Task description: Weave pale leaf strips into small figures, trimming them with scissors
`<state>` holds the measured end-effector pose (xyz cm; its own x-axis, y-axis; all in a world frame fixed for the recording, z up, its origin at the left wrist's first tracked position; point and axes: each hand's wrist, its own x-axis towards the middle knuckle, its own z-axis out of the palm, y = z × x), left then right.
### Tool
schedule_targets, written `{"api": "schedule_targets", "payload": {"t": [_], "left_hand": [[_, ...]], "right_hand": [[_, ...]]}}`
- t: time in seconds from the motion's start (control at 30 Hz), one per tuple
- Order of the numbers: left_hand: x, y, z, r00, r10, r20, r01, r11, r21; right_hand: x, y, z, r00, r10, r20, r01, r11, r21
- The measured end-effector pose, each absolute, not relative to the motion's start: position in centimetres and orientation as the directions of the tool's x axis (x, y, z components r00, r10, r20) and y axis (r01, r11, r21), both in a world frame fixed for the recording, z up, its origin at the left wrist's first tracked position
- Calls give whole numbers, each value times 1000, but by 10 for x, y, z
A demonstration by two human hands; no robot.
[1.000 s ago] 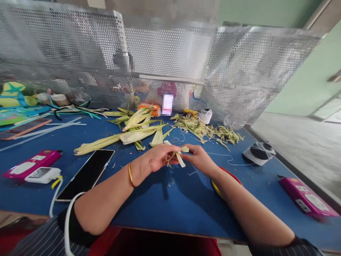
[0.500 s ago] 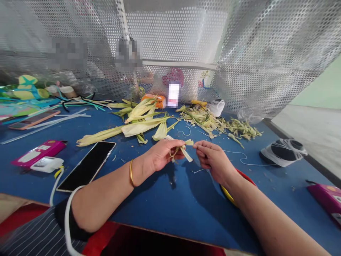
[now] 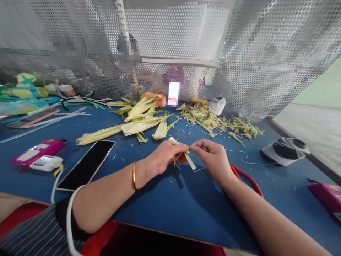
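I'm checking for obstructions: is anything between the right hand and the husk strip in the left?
Nothing visible is: the right hand is close beside the husk strip, which the left hand holds.

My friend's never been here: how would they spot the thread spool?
Find the blue table, then its right side, past the right hand. Unlike the purple packet nearby, the thread spool is dark, wrapped in white thread, one strand trailing leftward.

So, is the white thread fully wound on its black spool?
Partly unwound: a loose white thread runs from the black spool across the blue tabletop toward the right hand.
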<state>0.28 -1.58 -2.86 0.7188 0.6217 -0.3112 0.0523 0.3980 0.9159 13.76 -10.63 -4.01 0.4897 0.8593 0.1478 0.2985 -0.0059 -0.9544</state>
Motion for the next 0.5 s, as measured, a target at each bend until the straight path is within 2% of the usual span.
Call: {"api": "schedule_targets", "payload": {"t": [0.2, 0.5], "left_hand": [[1, -12, -24, 766, 553, -326, 35, 472, 881], [2, -15, -22, 728, 603, -326, 114, 363, 925]], "right_hand": [[140, -108, -39, 519, 839, 165, 350, -32, -936], [139, -108, -37, 499, 844, 196, 417, -35, -908]]}}
